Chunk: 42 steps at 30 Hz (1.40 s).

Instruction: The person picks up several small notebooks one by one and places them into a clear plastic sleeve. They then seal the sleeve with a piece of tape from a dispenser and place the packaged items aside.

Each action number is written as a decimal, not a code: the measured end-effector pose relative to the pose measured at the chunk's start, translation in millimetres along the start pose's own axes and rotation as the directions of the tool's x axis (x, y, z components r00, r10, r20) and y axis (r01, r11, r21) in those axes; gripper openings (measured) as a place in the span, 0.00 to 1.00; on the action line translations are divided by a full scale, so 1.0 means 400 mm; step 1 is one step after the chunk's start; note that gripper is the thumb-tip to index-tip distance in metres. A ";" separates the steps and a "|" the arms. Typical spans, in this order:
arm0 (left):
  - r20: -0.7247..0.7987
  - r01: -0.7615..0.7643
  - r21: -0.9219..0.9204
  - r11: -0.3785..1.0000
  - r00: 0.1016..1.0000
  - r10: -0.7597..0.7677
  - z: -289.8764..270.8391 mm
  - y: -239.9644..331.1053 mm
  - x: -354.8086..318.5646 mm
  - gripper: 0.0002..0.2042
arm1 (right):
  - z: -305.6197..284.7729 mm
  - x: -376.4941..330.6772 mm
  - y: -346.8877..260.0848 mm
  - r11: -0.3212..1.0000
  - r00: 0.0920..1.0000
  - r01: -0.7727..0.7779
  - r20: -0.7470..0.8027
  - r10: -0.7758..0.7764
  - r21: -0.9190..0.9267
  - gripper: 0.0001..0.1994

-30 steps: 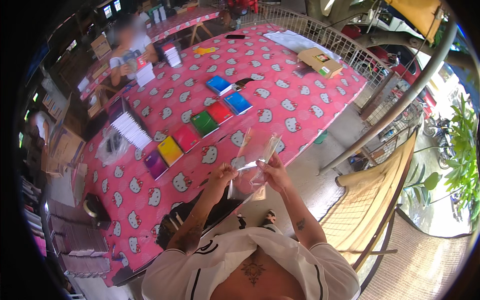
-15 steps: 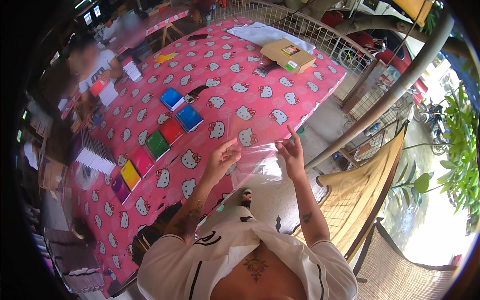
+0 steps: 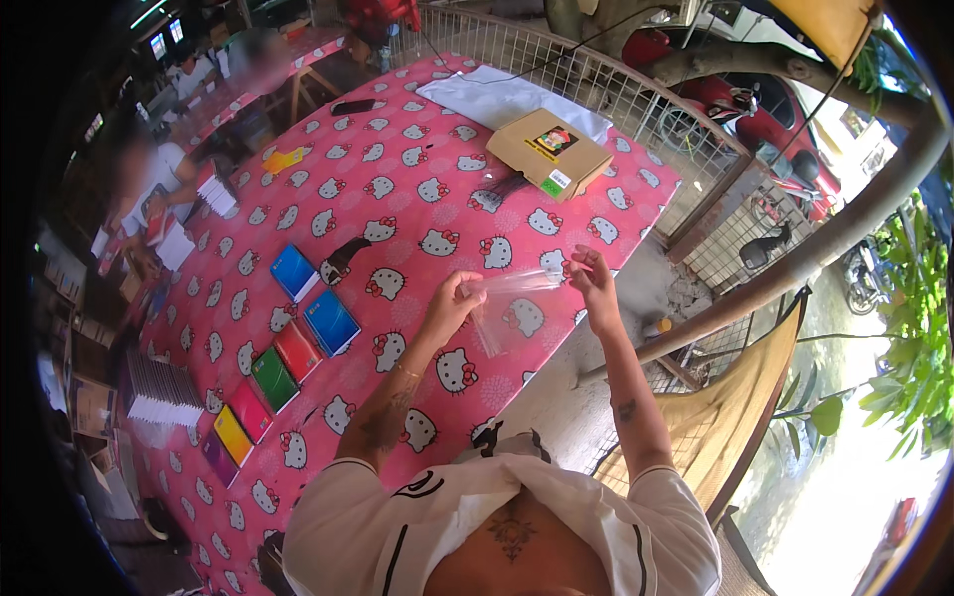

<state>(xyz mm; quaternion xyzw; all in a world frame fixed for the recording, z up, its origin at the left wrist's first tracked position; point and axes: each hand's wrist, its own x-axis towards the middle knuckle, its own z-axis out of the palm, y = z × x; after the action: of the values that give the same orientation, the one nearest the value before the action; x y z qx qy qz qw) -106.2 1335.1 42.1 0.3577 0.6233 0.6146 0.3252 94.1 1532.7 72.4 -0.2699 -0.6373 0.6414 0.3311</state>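
Note:
A clear plastic bag (image 3: 505, 316) stretches between my two hands above the pink tablecloth. My left hand (image 3: 453, 306) pinches its left end, while the fingers of my right hand (image 3: 596, 290) close on its right end, some fingertips raised. The bag's upper edge is gathered into a narrow band and its lower part hangs loose. To the left of my hands, spiral notebooks lie in a slanting row on the table: blue ones (image 3: 331, 321), a red one (image 3: 297, 350), a green one (image 3: 274, 379), a pink one (image 3: 248, 408), a yellow one (image 3: 233, 435) and a purple one (image 3: 218, 457).
A brown cardboard box (image 3: 547, 149) and a white sheet (image 3: 477, 97) lie at the far side. A notebook stack (image 3: 164, 392) stands at the left edge. A person (image 3: 149, 194) handles notebooks at the left. A wire fence (image 3: 556, 65) and slanting pole (image 3: 785, 268) border the table.
The bag has gone from spread out to gathered along its upper edge. My hands and body have shifted toward the table, and the view has turned, moving the notebooks lower left.

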 end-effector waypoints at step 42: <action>-0.885 0.104 0.400 0.911 0.304 0.354 -0.085 -0.149 0.962 0.08 | -0.159 0.685 0.271 0.884 0.875 -0.400 -0.187 0.447 0.241 0.35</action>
<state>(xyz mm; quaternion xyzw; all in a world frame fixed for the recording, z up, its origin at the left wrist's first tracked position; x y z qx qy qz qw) -342.5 1643.0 -3.3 0.0342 0.7701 0.5946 -0.2286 -39.6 1787.3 -17.6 -0.4443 -0.4521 0.7208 0.2805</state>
